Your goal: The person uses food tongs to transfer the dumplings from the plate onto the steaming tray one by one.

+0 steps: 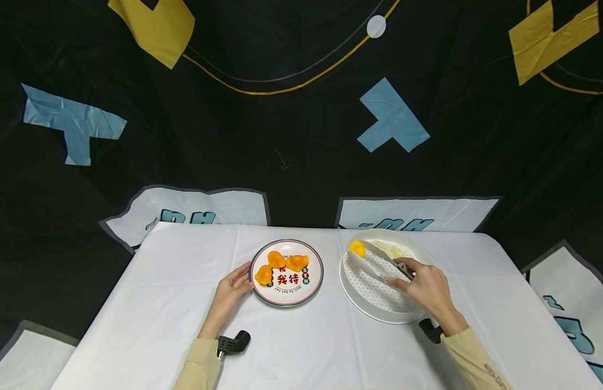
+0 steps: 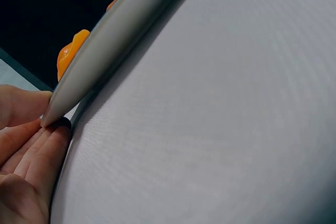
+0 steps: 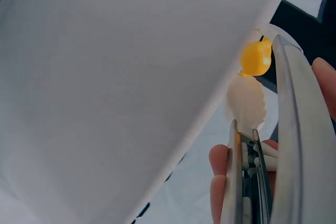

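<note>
The left hand (image 1: pixel 234 284) pinched the rim of the round plate (image 1: pixel 279 298) at nine o'clock, thumb above and fingers beneath. Three orange pieces (image 1: pixel 277 259) lay on the plate, at about nine, eleven and one o'clock. The right hand (image 1: pixel 426 285) grasped metal tongs (image 1: pixel 382 255) over the white tray (image 1: pixel 379 299), at the plate's three o'clock. A yellow piece (image 1: pixel 357 248) sat between the tongs' tips, toward the tray's eleven o'clock; pale pieces (image 1: pixel 395 252) lay near twelve.

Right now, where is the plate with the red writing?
In the head view, the plate is left of the round white dish, with orange pieces on it, the left hand gripping its left edge.
</note>
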Tool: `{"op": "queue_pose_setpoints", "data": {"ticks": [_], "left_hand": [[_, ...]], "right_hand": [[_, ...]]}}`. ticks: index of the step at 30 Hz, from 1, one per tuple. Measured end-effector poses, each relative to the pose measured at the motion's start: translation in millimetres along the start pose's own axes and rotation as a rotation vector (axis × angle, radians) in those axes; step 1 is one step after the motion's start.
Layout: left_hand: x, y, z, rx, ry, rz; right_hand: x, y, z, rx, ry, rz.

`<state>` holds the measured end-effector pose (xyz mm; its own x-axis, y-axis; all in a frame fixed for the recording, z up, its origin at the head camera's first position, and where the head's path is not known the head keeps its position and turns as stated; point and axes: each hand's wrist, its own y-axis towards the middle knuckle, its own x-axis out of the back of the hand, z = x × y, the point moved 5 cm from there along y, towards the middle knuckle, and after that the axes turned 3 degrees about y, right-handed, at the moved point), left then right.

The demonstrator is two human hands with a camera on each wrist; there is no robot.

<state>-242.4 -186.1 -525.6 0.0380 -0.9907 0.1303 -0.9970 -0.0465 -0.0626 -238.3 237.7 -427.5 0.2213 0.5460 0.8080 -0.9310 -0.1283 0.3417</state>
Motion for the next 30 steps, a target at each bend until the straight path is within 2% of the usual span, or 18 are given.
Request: {"op": "queue_pose_setpoints", "data": {"ticks": [16, 24, 30], "left_hand": [[0.8, -0.3, 0.5, 0.008, -0.022, 0.013], [0.4, 0.3, -0.2, 0.018, -0.007, 0.004], [-0.6, -0.2, -0.7, 0.012, 0.001, -0.004]], "right_hand": [[-9, 4.8, -18, -0.014, -0.017, 0.041], [-8, 4.3, -17, -0.031, -0.013, 0.074], [-5, 2.2, -13, -0.019, -0.007, 0.058]]}}
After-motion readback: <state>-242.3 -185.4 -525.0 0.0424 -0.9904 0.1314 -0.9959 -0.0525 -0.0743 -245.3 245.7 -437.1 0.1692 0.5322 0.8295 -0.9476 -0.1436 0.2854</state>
